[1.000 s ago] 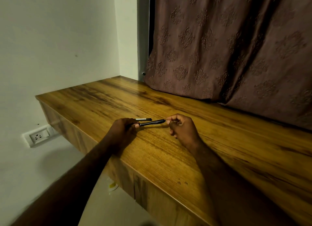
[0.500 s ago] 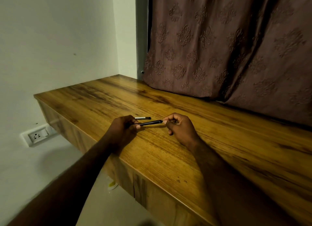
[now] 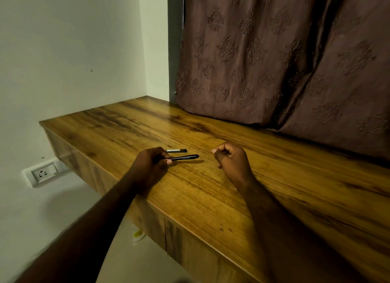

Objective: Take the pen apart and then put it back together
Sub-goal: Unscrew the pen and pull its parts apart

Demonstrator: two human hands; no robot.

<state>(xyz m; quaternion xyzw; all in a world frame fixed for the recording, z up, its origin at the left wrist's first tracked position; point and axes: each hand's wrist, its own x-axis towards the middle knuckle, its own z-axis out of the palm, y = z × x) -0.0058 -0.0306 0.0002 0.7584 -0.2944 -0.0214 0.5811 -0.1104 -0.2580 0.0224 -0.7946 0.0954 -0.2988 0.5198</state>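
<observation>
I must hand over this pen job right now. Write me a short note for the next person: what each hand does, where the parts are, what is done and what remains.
Left hand: grips the pen body by one end, low over the table; the free end points toward the right hand.
Right hand: fingers curled, apart from the pen body. Whether it pinches a small part cannot be seen.
Cap: lies on the table just beyond the pen body.
Done: the cap is off.
Left: probably finish taking the pen body apart, then reassemble it and put the cap back on.
</observation>
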